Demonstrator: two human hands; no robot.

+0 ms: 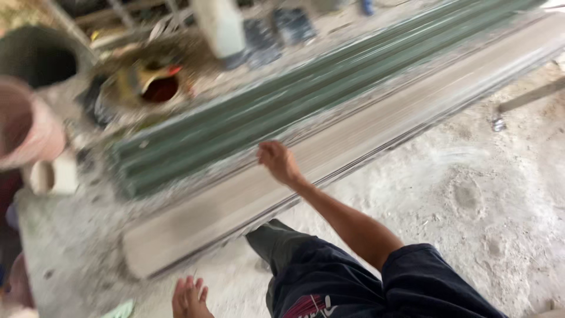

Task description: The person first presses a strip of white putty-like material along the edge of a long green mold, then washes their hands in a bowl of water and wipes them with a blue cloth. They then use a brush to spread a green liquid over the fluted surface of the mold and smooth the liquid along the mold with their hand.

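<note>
A right hand (278, 161), fingers loosely curled and holding nothing, hovers over a long grey metal sheet (329, 156) on the dusty floor (471, 194)—likely thin, floppy, sharp-edged; best gripped mid-length along the near edge.

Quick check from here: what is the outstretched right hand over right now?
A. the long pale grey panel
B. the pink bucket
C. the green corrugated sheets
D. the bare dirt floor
A: the right hand hangs loosely closed over the long pale grey panel, with the green corrugated sheets lying beyond it.
</note>
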